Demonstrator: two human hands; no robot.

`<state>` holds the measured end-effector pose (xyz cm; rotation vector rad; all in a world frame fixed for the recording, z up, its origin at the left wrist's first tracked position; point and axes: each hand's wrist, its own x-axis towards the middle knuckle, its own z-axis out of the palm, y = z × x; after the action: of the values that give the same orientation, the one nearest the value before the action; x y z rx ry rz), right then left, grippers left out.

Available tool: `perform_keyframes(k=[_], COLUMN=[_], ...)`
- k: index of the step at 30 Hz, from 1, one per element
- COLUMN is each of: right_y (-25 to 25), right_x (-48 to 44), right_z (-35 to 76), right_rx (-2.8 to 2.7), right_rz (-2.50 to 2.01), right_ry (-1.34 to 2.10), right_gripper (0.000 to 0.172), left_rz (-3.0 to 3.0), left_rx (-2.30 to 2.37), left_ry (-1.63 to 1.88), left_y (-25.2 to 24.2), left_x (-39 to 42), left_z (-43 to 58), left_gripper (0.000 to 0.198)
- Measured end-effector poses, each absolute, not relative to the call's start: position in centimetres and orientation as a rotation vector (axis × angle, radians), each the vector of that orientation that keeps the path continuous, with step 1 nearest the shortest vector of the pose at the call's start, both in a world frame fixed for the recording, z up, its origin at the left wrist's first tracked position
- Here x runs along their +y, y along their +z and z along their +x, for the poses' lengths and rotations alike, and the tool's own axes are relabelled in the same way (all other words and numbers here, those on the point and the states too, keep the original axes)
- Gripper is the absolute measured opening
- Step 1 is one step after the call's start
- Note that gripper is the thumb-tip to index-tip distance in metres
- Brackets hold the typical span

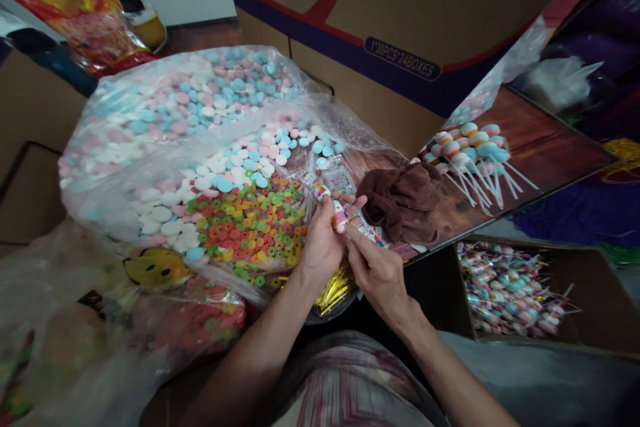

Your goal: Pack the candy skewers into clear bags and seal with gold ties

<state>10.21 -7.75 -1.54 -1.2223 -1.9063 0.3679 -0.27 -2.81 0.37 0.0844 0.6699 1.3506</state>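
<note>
My left hand (323,243) grips a narrow clear packet of small round candies (339,213) by its lower end. My right hand (376,270) pinches the same packet from the right with thumb and forefinger. Both hands meet in front of a big clear bag of pastel candy discs (165,140). A heap of multicoloured ring candies (253,220) lies just left of my left hand. Gold twist ties (334,290) lie below my wrists.
A brown cloth (405,200) lies on a dark wooden board (540,147) with a bunch of finished lollipops (467,147). A carton of wrapped lollipops (505,290) stands at the lower right. A large cardboard box (400,20) rises behind. More candy bags (190,313) sit at the lower left.
</note>
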Motion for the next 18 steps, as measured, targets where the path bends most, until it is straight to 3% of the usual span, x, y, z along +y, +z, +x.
perform_keyframes(k=[9, 18], right_y=[-1.0, -1.6], right_x=[-6.9, -6.7], right_z=[10.6, 9.1], right_rx=[-1.556, -1.371], right_rz=[-1.274, -1.431], right_ry=[0.848, 0.573], right_gripper=[0.032, 0.011], left_rz=[0.158, 0.134], left_rx=[0.686, 0.699], left_ry=[1.213, 1.195], left_y=[-0.1, 0.1], left_x=[-3.1, -3.7], left_z=[0.1, 1.1], left_gripper=[0.019, 0.012])
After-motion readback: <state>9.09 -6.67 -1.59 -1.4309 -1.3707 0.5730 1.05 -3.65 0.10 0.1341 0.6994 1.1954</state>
